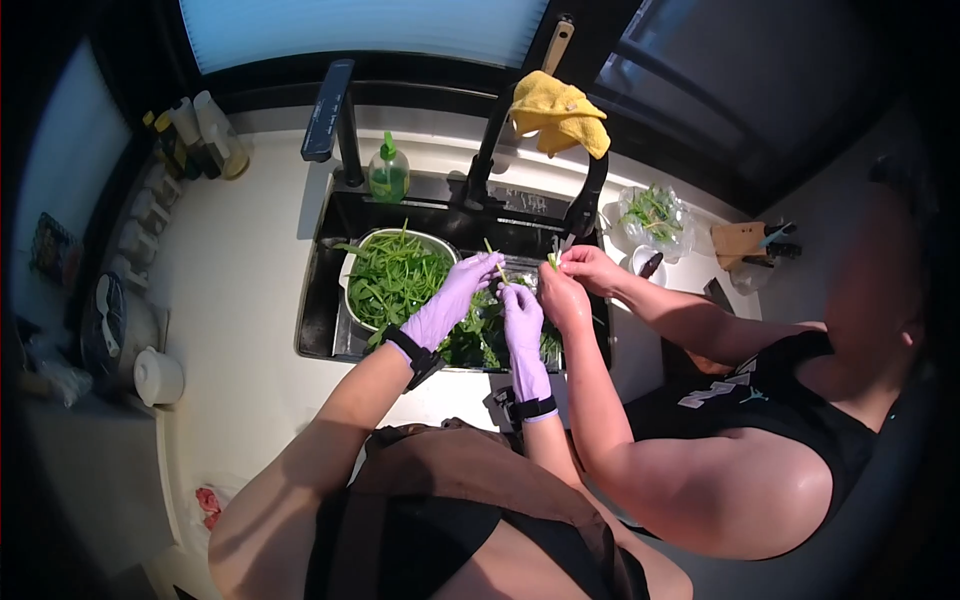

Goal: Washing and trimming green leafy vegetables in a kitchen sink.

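Both my hands wear thin purple gloves and dark wrist straps, and they are raised over a black kitchen sink [319, 300]. A thin green stem [491, 251] runs between them. My left hand [466, 285] pinches it near the middle with its fingertips. At the stem's lower end are the fingertips of my right hand [523, 319]. To the left, a pale basin [347, 274] in the sink is heaped with leafy green vegetables [397, 274]. More leafy greens [469, 341] lie in the sink under my hands, partly hidden by them.
Close on the right, another person's hands [566, 289] hold a green piece. A black faucet [480, 165] carries a yellow cloth [559, 112]. Behind the sink stands a green soap bottle [388, 176]. A bag of greens [652, 214], a white bowl [645, 264] and a knife block [739, 244] are at right.
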{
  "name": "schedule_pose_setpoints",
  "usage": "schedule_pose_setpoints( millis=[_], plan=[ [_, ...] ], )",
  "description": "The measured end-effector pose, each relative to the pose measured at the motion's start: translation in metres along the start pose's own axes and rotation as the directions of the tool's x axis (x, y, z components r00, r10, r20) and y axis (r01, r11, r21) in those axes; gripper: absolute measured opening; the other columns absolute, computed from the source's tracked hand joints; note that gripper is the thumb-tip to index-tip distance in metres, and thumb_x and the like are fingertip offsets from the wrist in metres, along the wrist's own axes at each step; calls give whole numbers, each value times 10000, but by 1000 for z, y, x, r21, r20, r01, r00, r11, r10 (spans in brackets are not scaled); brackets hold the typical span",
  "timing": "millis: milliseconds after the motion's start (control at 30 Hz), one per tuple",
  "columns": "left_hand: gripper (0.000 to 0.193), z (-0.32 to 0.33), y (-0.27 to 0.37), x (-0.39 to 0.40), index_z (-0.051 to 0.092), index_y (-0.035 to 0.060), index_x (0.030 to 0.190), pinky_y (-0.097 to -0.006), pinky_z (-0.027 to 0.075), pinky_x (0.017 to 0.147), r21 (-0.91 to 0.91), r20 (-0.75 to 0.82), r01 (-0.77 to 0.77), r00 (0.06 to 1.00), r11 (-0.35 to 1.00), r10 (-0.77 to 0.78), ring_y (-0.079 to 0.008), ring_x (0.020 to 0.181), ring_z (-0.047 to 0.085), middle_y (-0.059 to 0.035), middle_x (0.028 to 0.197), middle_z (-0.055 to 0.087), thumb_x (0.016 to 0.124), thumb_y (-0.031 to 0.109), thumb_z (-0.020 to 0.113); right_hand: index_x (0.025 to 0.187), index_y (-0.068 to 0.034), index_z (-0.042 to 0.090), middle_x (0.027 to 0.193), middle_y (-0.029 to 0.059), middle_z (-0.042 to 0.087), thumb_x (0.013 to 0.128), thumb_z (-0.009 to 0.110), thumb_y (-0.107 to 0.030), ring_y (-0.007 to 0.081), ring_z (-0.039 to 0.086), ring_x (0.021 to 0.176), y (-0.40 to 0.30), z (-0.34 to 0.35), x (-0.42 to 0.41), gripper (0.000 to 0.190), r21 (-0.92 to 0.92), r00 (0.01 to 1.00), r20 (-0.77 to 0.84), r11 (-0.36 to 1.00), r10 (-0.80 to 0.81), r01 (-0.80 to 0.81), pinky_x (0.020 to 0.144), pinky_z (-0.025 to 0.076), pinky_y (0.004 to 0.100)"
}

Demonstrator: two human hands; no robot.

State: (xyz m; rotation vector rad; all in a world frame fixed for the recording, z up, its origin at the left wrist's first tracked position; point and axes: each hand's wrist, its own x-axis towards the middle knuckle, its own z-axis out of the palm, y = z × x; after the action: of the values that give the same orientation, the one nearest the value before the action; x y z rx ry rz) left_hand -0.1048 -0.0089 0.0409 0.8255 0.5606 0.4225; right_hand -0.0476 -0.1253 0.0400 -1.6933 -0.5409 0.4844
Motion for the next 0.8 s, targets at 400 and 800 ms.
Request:
schedule_pose_setpoints(
  millis=[400,800],
  plan=[
    [162,0,-5,-4,634,40,871,-201,409,743,223,98,-191,980,956,173,-61,814,533,0,832,614,843,189,578,861,6,599,778,28,610,854,515,-114,83,536,724,15,1,11,147,86,1000,-5,996,4,-4,676,418,205],
    [190,-27,6,-13,609,7,899,-202,410,784,323,32,-245,968,914,248,-75,844,556,-22,855,629,859,186,561,982,19,600,937,68,620,876,493,-149,131,577,865,21,-3,20,225,306,994,43,946,99,-107,788,430,248]
  ],
)
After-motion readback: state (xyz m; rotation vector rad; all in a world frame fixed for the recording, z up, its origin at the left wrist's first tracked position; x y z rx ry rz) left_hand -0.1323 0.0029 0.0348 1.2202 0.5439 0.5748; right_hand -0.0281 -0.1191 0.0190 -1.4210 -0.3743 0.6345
